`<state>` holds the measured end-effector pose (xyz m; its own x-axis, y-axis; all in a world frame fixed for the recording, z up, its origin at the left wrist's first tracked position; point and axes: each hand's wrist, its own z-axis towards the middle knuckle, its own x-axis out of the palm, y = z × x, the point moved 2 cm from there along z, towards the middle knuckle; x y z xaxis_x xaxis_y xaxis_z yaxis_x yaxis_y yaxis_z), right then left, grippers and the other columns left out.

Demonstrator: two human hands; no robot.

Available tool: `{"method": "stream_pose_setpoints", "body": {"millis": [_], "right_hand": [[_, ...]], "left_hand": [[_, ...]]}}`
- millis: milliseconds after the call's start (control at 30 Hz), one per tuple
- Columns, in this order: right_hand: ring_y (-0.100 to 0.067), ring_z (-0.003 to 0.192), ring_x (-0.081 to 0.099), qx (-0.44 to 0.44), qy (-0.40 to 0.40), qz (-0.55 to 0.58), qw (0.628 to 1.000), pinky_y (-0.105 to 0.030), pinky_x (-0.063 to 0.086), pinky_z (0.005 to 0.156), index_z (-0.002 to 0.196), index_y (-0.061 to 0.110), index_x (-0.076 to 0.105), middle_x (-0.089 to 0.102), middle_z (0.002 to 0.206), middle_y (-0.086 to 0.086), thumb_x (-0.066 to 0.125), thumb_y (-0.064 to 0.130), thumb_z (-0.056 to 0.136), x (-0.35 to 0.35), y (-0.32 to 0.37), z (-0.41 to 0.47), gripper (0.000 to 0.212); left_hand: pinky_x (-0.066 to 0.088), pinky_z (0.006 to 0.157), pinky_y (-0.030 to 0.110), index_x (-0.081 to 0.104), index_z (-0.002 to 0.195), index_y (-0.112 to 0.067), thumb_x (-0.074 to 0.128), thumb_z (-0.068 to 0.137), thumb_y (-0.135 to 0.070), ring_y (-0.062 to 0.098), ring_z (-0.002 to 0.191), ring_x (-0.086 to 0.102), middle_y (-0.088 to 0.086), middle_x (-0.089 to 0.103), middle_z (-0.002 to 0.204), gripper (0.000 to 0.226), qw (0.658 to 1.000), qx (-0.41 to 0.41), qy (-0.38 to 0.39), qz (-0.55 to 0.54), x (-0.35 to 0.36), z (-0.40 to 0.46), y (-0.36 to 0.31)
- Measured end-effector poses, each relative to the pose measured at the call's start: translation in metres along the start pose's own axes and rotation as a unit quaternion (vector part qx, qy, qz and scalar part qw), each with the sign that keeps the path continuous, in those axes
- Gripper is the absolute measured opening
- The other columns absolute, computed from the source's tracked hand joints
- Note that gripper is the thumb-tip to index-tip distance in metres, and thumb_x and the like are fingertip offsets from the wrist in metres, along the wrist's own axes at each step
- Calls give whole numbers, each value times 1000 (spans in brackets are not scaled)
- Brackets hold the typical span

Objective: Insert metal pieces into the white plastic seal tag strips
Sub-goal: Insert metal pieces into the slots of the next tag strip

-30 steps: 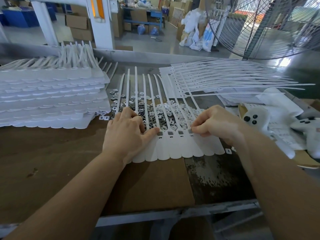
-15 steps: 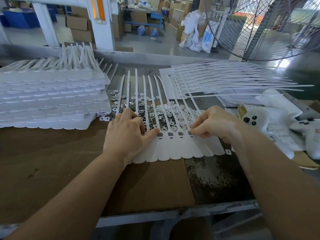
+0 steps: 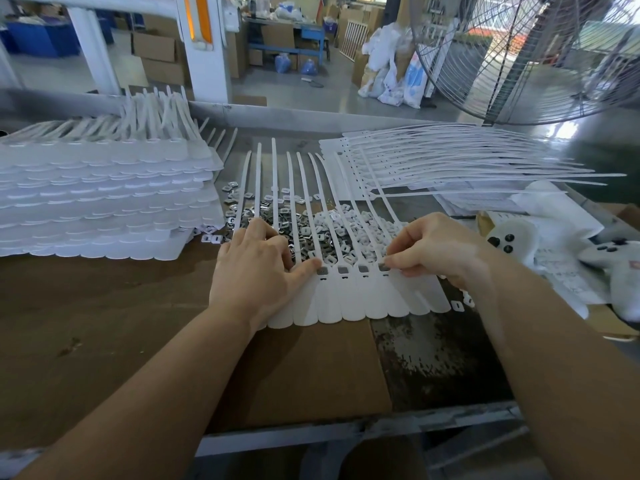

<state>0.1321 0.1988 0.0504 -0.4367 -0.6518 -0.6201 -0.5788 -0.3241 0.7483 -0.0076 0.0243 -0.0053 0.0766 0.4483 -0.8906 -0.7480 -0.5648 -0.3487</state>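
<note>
The white seal tag strips lie in a joined row on the worktop, flat ends near the person, thin tails pointing away. Four of the tags show a small grey metal bit set in near the neck. The row lies partly on a brown cardboard sheet and partly on a dark, scratched patch of the worktop. Under the tails and just past the hands sits a pile of small metal pieces, shiny and square. To the left is a tall stack of white tags. To the right, more white tags are fanned out with their tails pointing right. Far right lie some papers and two white toy-like things with black dots. A big wire fan stands at the top right. Behind the worktop is a workshop floor with a white post, cardboard boxes and white bags.

Both bare arms reach in from the bottom of the view to the row of tags.

The left hand lies on the left end of the row. Its thumb points right and its tip touches the tag beside the first grey bit. Its fingers bend down into the tails and the metal pieces. I cannot tell if it holds anything.

The right hand is curled over the right end of the row. Its thumb and first finger come together in a narrow pinch at the neck of a tag. What is in the pinch is too small to see.
</note>
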Motion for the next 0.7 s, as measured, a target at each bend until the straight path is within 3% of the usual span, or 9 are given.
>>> {"method": "stream_pose_setpoints", "body": {"millis": [133,300,533,700], "right_hand": [[-13,64,63,-8,-7,-26,1000,-19,56,59,77,7,68,67,72,-6,75,2,74,3,1,0,9],[-12,61,59,2,-4,-36,999,-16,53,53,79,8,68,66,75,-8,72,1,75,7,3,0,9],[-12,63,61,6,5,-32,999,-21,54,61,81,11,69,67,77,-4,76,9,73,5,-1,0,11],[-13,68,63,-1,-3,-51,999,-34,56,70,77,15,69,67,73,1,78,18,72,7,-1,0,11]], "left_hand": [[30,92,33,46,64,-29,35,71,-74,16,105,42,-10,35,98,47,1000,1,-1,1,0,-1,1],[30,93,32,42,61,-32,34,69,-75,15,103,42,-9,36,97,44,1000,-1,3,-6,-1,-1,-1],[31,92,32,47,64,-29,35,71,-73,15,103,42,-9,36,97,46,1000,1,-2,-7,-1,-1,-1],[30,92,32,45,63,-30,35,71,-74,15,103,42,-9,36,97,45,1000,2,-1,-4,0,-1,0]]}}
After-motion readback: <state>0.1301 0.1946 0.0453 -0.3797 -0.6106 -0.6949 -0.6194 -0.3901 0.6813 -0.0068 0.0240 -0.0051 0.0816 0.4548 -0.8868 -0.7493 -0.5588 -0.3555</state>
